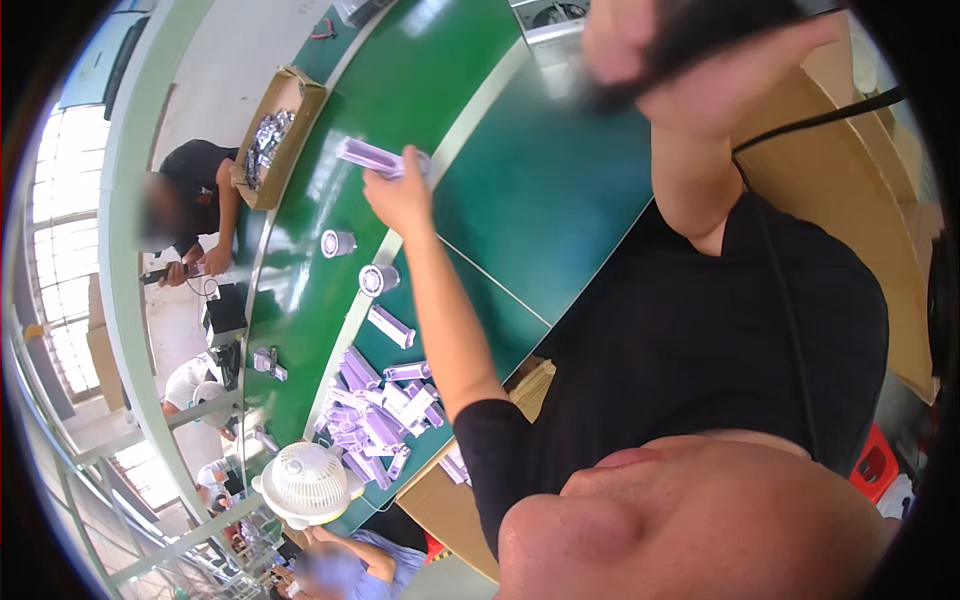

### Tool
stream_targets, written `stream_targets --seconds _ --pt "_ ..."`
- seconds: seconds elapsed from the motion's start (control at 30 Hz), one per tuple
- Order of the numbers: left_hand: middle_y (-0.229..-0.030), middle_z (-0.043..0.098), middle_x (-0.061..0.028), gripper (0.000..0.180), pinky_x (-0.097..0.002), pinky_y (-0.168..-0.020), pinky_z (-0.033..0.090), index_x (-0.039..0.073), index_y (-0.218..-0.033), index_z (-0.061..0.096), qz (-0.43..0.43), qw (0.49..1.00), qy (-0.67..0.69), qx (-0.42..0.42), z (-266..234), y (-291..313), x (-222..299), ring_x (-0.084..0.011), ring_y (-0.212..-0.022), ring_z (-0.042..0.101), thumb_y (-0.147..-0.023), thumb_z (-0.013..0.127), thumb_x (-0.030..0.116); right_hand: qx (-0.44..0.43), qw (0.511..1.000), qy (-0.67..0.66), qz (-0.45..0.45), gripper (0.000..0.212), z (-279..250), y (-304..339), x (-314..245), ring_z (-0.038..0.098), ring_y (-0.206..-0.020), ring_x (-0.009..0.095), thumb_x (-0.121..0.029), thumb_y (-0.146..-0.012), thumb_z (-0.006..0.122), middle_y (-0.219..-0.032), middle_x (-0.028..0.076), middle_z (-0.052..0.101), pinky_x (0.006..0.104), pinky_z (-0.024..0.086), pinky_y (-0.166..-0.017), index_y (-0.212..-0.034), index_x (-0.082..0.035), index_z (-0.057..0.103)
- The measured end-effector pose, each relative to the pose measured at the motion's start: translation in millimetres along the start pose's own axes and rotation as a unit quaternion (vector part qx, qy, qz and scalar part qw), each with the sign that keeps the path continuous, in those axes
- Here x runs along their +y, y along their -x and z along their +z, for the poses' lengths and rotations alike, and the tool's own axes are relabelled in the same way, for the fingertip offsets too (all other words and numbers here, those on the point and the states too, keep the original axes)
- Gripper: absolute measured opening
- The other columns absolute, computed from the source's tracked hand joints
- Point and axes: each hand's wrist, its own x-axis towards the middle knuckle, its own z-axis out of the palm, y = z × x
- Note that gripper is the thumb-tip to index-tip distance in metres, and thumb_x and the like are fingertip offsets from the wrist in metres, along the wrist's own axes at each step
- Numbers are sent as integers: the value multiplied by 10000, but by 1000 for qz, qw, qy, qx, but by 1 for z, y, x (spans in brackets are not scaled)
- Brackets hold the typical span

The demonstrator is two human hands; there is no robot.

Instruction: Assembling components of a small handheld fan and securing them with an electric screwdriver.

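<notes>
My left hand (401, 205) is closed round a long lilac plastic housing (370, 157) with a channel along it, held above the green table (545, 180). My right hand (700, 85), raised close to the camera and smeared by motion, grips a dark elongated object (690, 45) whose kind I cannot make out. Near my left forearm lies a pile of similar lilac housings (380, 420), with a single one (391, 327) apart from it. A round lilac-white piece (378, 280) and another round piece (338, 243) stand farther along.
Across the green surface, a co-worker (195, 200) in black holds a dark tool beside a cardboard tray (285, 150) of small parts. A white fan (305, 480) stands past the pile. A black cable (825, 117) runs behind my right arm, near large cardboard (850, 200).
</notes>
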Motion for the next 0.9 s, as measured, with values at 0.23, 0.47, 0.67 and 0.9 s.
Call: stream_targets --seconds 0.23,0.47,0.67,0.9 --pt "-1287 663 -320 879 -488 -1083 476 -135 -1238 610 -119 976 -165 -73 34 -102 -30 -464 -1220 639 -836 733 638 47 958 252 127 853 -18 73 5 591 -698 107 -694 -1030 434 -907 104 662 252 480 -651 -1295 97 613" --pt "-1419 585 -248 670 -557 -1061 498 122 -1459 575 -155 895 -407 -100 -27 -102 -74 -473 -1277 571 -878 625 452 113 943 297 100 554 -70 100 -8 604 -923 175 -409 -1051 562 -1068 141 643 311 502 -836 -1284 93 594" --pt "-1310 669 -248 653 -533 -1028 521 85 -1377 651 -114 893 -411 -145 -108 -97 -129 -432 -1173 662 -788 753 349 217 813 505 -192 484 -69 96 7 560 -1291 295 -130 -991 566 -1392 247 549 401 455 -1092 -1407 100 470" --pt "-1275 636 -184 830 -348 -852 557 65 -1462 526 -13 986 113 -122 -60 45 6 -256 -1034 679 -762 926 264 -26 849 462 255 281 -13 150 35 656 -1019 242 -147 -918 756 -1129 130 682 353 535 -894 -1160 -21 684"
